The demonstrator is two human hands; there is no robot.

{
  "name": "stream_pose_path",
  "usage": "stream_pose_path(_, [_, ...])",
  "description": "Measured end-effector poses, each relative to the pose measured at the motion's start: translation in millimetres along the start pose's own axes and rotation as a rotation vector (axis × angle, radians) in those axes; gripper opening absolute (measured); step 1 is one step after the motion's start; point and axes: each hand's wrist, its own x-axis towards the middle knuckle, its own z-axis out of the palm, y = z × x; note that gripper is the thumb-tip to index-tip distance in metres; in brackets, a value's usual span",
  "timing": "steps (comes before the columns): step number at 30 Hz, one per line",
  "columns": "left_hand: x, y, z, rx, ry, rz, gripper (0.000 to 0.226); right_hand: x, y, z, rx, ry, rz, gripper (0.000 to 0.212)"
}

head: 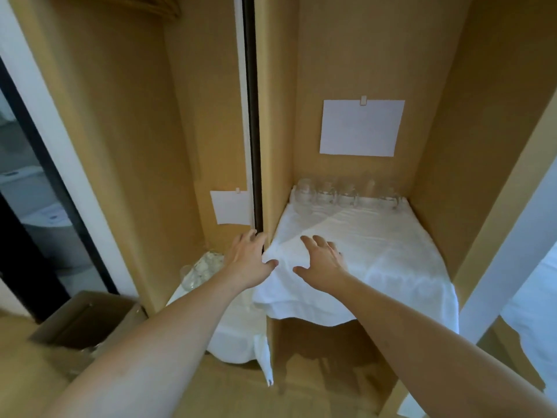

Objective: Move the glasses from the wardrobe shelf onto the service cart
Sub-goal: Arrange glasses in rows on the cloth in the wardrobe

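- Glasses (346, 193) stand in a row along the back wall of the wardrobe shelf (422, 233), straight ahead of and well beyond both our hands; the row runs left to right, crosswise to our reach.
- Our right hand (322, 263) is the nearer one: it hovers over the front of the white cloth (376, 245) that covers the shelf, fingers spread and relaxed, grasping nothing. We judge it will have to go forward and a little to its right to meet the middle of the row.
- Our left hand (248, 260) sits just left of the right one, at the shelf's front left corner, fingers against the dark door edge (252, 116) and thumb touching the cloth; it looks released, holding no glass.
- More glassware (200, 268) lies below and to the left of the left hand, on a lower white-covered surface in the neighbouring compartment; we cannot tell whether that is the cart.
- Beyond the glasses a white sheet of paper (361, 128) is clipped to the back wall; wooden side walls close in tight on either side of the hands, so room to manoeuvre is narrow.
- The cloth is rumpled and hangs over the front edge below our hands; we judge a dragged glass could catch on it.
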Motion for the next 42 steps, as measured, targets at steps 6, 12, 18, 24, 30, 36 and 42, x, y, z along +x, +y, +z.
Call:
stream_pose_path(6, [-4.5,-68.5,-19.4,-0.031,-0.012,-0.043,0.074,19.9,-65.9,25.9,0.032,-0.021,-0.026,0.078])
stream_pose_path(12, [2.7,-137.4,-33.4,-0.031,-0.024,-0.031,0.076,43.6,-131.3,62.4,0.046,-0.032,-0.005,0.075])
stream_pose_path(18, [9.0,-209.2,-33.7,-0.069,-0.068,-0.067,0.076,62.3,-181.1,98.9,0.106,-0.059,0.060,0.078])
stream_pose_path(24, [14.4,-272.4,-19.9,-0.106,-0.097,-0.093,0.075,73.2,-220.2,136.0,0.136,-0.103,0.123,0.082])
stream_pose_path(30, [20.4,-314.4,6.2,-0.181,-0.171,-0.140,0.077,83.8,-240.8,173.9,0.116,-0.182,0.168,0.082])
stream_pose_path(36, [51.8,-347.9,34.3,-0.186,-0.197,-0.188,0.074,125.8,-248.1,216.3,0.151,-0.235,0.189,0.079])
stream_pose_path(42, [95.2,-366.2,71.0,-0.164,-0.279,-0.245,0.074,169.6,-239.6,264.2,0.223,-0.298,0.287,0.078])
